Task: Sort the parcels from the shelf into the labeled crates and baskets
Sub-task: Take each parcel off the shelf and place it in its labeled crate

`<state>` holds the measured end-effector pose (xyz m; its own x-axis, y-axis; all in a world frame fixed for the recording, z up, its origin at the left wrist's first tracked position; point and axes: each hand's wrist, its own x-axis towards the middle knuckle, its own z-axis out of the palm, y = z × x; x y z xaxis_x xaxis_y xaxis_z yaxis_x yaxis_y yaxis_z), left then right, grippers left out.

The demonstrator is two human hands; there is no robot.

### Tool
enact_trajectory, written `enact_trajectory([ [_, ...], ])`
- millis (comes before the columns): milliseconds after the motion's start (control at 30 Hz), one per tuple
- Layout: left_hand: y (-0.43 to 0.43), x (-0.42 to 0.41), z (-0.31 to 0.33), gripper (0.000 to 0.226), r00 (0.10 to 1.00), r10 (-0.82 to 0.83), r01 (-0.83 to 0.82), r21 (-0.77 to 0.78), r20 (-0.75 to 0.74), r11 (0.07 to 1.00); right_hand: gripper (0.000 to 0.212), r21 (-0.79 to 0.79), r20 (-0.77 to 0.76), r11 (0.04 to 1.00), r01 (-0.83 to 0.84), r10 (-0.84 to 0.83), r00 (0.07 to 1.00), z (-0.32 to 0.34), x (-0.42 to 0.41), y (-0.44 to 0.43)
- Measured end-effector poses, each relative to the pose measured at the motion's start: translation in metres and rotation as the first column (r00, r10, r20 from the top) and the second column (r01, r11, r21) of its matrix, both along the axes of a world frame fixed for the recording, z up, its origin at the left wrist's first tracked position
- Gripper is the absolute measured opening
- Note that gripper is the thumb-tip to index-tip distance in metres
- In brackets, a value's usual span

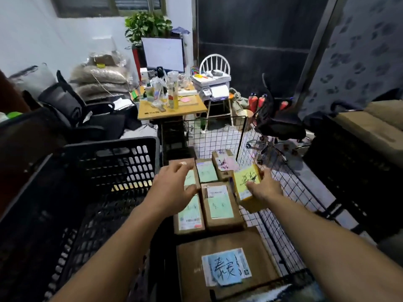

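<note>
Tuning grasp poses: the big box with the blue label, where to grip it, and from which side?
Probably from above, clamping its left and right edges. The big box lies flat, label up, looks too wide for a one-hand span, and smaller boxes crowd its far edge.

Left hand (174,186) covers part of green-labelled parcel (190,178) at centre. Right hand (267,188) hides edge of yellow-labelled parcel (247,178). Large parcel (189,258) cut by bottom edge. Tabletop (152,112) clutter too blurred to identify.
</note>
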<state>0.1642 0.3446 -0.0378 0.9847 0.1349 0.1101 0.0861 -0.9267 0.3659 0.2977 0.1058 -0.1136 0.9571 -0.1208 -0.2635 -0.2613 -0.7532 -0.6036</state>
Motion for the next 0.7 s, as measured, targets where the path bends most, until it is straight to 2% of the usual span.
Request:
enact_trajectory([
  [67,0.002,0.011,-0.001,0.061,1.0,-0.009,0.01,0.047,-0.006,0.999,0.06,-0.047,-0.05,0.999,-0.012,0.01,0.999,-0.016,0.011,0.002],
  [233,0.005,0.029,-0.009,0.059,0.999,-0.025,0.027,0.114,-0.023,0.993,0.061,-0.018,-0.113,1.0,0.0,-0.002,0.994,-0.048,0.027,0.016],
  [467,0.015,0.032,-0.023,0.055,0.999,-0.026,0.031,0.175,-0.029,0.984,0.037,-0.106,-0.141,0.994,0.01,-0.025,0.99,-0.081,0.038,0.003],
  [533,0.015,0.032,-0.025,0.055,0.999,-0.033,0.039,0.199,-0.035,0.979,0.045,-0.13,-0.128,0.992,0.0,-0.017,0.992,-0.089,0.039,0.006],
  [600,0.015,0.033,-0.026,0.054,0.998,-0.034,0.042,0.201,-0.044,0.979,0.06,-0.137,-0.088,0.988,-0.073,0.061,0.994,-0.092,0.035,0.017],
  [700,0.016,0.033,-0.027,0.057,0.998,-0.032,0.044,0.205,-0.06,0.978,0.061,-0.157,-0.082,0.969,-0.189,0.178,0.981,-0.098,0.028,0.028],
])
